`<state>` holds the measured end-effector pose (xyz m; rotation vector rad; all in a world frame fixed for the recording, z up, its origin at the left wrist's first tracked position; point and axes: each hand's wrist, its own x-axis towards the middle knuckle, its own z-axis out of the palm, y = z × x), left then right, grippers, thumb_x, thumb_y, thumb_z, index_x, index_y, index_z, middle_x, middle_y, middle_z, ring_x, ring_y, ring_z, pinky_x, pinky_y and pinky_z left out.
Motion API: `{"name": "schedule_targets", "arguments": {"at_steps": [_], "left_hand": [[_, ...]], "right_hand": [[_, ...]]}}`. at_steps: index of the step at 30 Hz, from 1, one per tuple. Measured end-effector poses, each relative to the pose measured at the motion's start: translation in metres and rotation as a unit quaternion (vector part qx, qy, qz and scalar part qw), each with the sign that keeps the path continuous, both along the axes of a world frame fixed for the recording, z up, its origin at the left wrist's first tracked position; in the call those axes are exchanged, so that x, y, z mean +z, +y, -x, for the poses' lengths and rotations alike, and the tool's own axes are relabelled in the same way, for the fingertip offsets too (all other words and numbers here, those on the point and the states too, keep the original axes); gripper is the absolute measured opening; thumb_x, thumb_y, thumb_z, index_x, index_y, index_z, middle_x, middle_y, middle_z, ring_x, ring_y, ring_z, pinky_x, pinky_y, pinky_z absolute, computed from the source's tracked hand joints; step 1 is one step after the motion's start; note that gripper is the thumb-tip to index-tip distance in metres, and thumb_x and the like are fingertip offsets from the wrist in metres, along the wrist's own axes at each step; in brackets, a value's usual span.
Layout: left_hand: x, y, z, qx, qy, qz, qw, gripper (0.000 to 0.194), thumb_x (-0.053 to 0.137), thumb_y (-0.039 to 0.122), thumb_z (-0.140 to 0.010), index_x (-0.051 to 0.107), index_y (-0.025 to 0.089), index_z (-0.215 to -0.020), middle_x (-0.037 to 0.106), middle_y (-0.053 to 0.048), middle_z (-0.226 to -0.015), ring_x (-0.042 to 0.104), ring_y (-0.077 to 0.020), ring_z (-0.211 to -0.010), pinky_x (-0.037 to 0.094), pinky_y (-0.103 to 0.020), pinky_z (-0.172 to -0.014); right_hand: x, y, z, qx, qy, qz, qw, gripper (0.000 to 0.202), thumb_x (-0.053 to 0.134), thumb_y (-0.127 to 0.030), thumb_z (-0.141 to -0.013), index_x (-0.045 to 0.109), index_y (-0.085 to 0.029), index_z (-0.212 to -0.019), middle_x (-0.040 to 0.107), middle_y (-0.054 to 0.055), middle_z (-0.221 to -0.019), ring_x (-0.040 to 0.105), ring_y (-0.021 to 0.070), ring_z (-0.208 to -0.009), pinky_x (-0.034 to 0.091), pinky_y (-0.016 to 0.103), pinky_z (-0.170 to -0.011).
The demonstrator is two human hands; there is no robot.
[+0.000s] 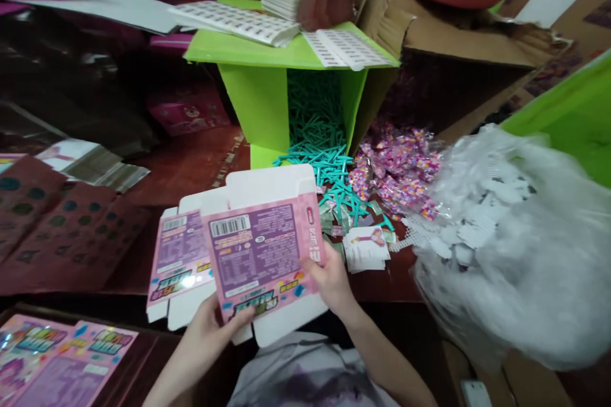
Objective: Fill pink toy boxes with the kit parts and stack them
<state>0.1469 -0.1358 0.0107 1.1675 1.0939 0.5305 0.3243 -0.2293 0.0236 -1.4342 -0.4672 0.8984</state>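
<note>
A pink and purple carton, its white end flaps spread out, is held in front of me with its barcode side up. My left hand grips its lower left corner, thumb on top and fingers underneath. My right hand pinches its right edge, thumb on the printed face. Partly hidden behind it at the left is a second pink carton of the same print; whether my left fingers touch it I cannot tell. Just right of my right hand lies a small stack of printed cards.
Teal plastic sticks spill from a green box with sticker sheets on top. Packets of colourful beads lie to its right. A clear plastic bag holds white pieces. More pink cartons lie lower left.
</note>
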Motion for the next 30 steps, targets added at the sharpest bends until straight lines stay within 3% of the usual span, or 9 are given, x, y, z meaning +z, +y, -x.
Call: {"name": "schedule_targets", "arguments": {"at_steps": [6,12,15,18,20,22,24,26,30], "left_hand": [[-0.002,-0.007,-0.072,0.158,-0.122,0.026,0.979,0.061,0.038,0.068,-0.081,0.064,0.018,-0.104,0.069,-0.006,-0.095,0.061,-0.0231,-0.101,0.048,-0.036,-0.093],[-0.011,-0.028,-0.086,-0.015,-0.111,0.118,0.987,0.040,0.074,0.046,-0.064,0.057,0.018,-0.086,0.066,0.000,-0.080,0.061,-0.0145,-0.066,0.049,-0.024,-0.060],[-0.026,-0.048,-0.081,-0.046,-0.094,0.136,0.985,0.040,0.080,0.036,-0.057,0.049,0.016,-0.074,0.061,0.002,-0.067,0.056,-0.0114,-0.055,0.046,-0.022,-0.053],[-0.038,-0.059,-0.078,-0.115,-0.104,0.124,0.980,0.044,0.076,0.032,-0.063,0.052,0.017,-0.096,0.064,0.000,-0.075,0.062,-0.0158,-0.064,0.050,-0.028,-0.062],[-0.043,-0.060,-0.077,-0.156,-0.117,0.060,0.979,0.068,0.075,0.029,-0.064,0.044,0.021,-0.124,0.066,-0.006,-0.096,0.065,-0.0216,-0.084,0.051,-0.035,-0.075],[-0.047,-0.059,-0.077,-0.157,-0.104,-0.048,0.981,0.076,0.073,0.030,-0.065,0.040,0.023,-0.134,0.060,-0.009,-0.119,0.057,-0.0261,-0.108,0.045,-0.040,-0.092],[-0.051,-0.061,-0.080,-0.141,-0.076,-0.110,0.981,0.048,0.063,0.037,-0.074,0.058,0.020,-0.118,0.060,-0.009,-0.120,0.053,-0.0268,-0.115,0.040,-0.039,-0.098],[-0.055,-0.063,-0.084,-0.121,-0.053,-0.087,0.987,0.035,0.049,0.043,-0.083,0.068,0.016,-0.097,0.066,-0.009,-0.106,0.057,-0.0249,-0.104,0.042,-0.036,-0.092],[-0.061,-0.066,-0.095,-0.029,-0.080,0.053,0.995,0.035,0.058,0.033,-0.074,0.063,0.019,-0.106,0.065,0.000,-0.082,0.059,-0.0143,-0.068,0.045,-0.024,-0.063]], "right_hand": [[0.002,-0.041,-0.002,-0.036,-0.114,0.057,0.991,0.064,0.079,-0.029,-0.060,0.053,-0.019,-0.117,0.069,0.008,-0.102,0.064,0.0244,-0.092,0.052,0.035,-0.084],[-0.014,-0.081,-0.021,0.094,0.084,-0.016,0.992,0.042,0.066,-0.040,-0.077,0.060,-0.018,-0.113,0.068,0.007,-0.108,0.063,0.0233,-0.102,0.046,0.043,-0.097],[-0.020,-0.101,-0.037,-0.001,0.076,-0.064,0.995,0.053,0.069,-0.037,-0.074,0.053,-0.023,-0.123,0.064,0.006,-0.116,0.059,0.0233,-0.110,0.045,0.042,-0.098],[-0.028,-0.111,-0.042,-0.071,0.051,-0.065,0.994,0.061,0.071,-0.031,-0.072,0.047,-0.027,-0.129,0.060,0.005,-0.124,0.058,0.0223,-0.111,0.046,0.038,-0.095],[-0.036,-0.111,-0.040,-0.061,0.043,-0.045,0.996,0.064,0.072,-0.029,-0.071,0.046,-0.028,-0.129,0.060,0.003,-0.120,0.061,0.0198,-0.101,0.049,0.034,-0.089],[-0.046,-0.110,-0.038,-0.035,0.001,-0.005,0.999,0.050,0.071,-0.031,-0.072,0.054,-0.025,-0.119,0.065,0.000,-0.101,0.060,0.0156,-0.084,0.049,0.027,-0.076],[-0.055,-0.106,-0.036,-0.030,-0.047,0.037,0.998,0.023,0.062,-0.038,-0.080,0.063,-0.017,-0.088,0.059,-0.002,-0.070,0.051,0.0119,-0.063,0.043,0.023,-0.061],[-0.062,-0.102,-0.034,-0.061,-0.077,0.060,0.993,0.033,0.053,-0.043,-0.085,0.056,-0.016,-0.065,0.048,-0.003,-0.056,0.043,0.0108,-0.055,0.038,0.023,-0.055],[-0.062,-0.095,-0.031,-0.128,-0.023,0.004,0.992,0.023,0.055,-0.035,-0.080,0.057,-0.021,-0.098,0.062,0.000,-0.085,0.055,0.0147,-0.072,0.044,0.025,-0.067]]}}
